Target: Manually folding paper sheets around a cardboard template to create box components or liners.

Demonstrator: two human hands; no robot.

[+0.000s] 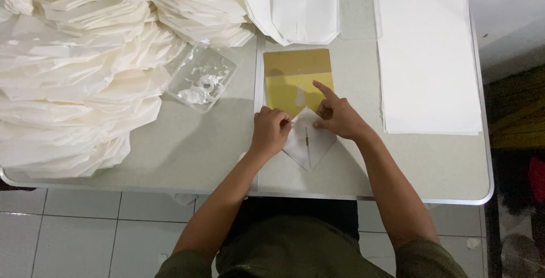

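- Olive-green shirt point(295, 249) of the person, at bottom centre, nearest the camera; both bare forearms reaching up from it over the near bench edge.
- Left hand point(269, 132): fingers curled narrow, pinching the left corner of a white folded paper point(301, 141); knuckles facing up.
- Right hand point(339, 116): index finger extended toward the upper left, remaining fingers bent and pressing on the right upper edge of the white folded paper.
- White folded paper: diamond-shaped, point toward the person, central crease visible; lying flat on the bench between the two hands, its upper corner overlapping the lower edge of a gold sheet point(295, 79).
- Gold sheet: rectangular, glossy, flat on the bench just beyond the hands, reflecting light patches.
- Stack of white sheets point(426, 56): rectangular, neat, to the right of the gold sheet and apart from it, near the right bench edge.
- Clear plastic bag point(201, 76): left of the gold sheet, containing small white scraps.
- Heap of folded white paper pieces point(74, 79): covering the left part of the bench, overlapping in layers, extending along the far side.
- Further folded white paper point(295, 5): just beyond the gold sheet, at the far edge.
- Bench point(187, 153): pale grey top with a metal rim and rounded corners.
- White tiled floor point(74, 232): below the near bench edge, at left.
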